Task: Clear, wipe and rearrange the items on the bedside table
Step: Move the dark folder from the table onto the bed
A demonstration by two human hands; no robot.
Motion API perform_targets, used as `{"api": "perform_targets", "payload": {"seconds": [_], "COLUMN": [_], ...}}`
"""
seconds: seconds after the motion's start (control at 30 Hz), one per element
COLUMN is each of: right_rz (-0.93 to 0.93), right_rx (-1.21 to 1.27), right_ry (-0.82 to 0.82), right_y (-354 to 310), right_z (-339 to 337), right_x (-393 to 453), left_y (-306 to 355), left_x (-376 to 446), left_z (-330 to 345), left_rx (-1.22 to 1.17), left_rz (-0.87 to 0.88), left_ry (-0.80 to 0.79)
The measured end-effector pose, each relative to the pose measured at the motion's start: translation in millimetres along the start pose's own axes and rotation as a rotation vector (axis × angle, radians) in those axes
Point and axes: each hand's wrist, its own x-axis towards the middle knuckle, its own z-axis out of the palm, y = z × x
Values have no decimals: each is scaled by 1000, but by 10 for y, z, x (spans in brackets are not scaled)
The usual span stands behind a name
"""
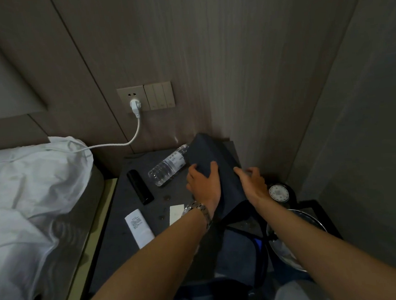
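A dark bedside table (119,246) stands between the bed and the wall corner. On its back right part lies a dark blue folded garment (219,164). My left hand (203,183), with a metal watch on the wrist, grips the garment's left edge. My right hand (253,184) rests on the garment's right side, fingers spread. A clear water bottle (167,167) lies on its side, its neck under the garment. A black cylinder (140,187), a white remote (139,228), a white card (176,213) and a few coins (166,198) lie on the table top.
A bed with white bedding (29,186) sits to the left. A white plug and cable (135,106) run from the wall socket to the bed. A round lidded item (278,193) and a shiny kettle or bowl (294,244) sit on a black tray at the right. A blue-strapped bag (238,253) hangs below.
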Motion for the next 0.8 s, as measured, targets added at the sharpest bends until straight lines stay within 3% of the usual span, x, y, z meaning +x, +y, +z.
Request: {"api": "perform_targets", "payload": {"seconds": [0.17, 0.37, 0.5, 0.67, 0.8], "right_rz": [-127, -188, -189, -193, -104], "right_rx": [137, 91, 44, 91, 129], "right_ry": [-106, -150, -93, -161, -26], "right_y": [-187, -66, -56, -107, -89], "right_z": [62, 159, 98, 107, 114], "right_x": [-204, -333, -460, -563, -603], "left_y": [258, 287, 190, 155, 159], "left_x": [-182, -282, -279, -309, -334], "left_z": [28, -41, -162, -260, -351], "left_rx": [-389, -276, -290, -362, -357], "left_rz": [-17, 6, -32, -90, -97], "left_ry": [-180, -55, -111, -116, -147]}}
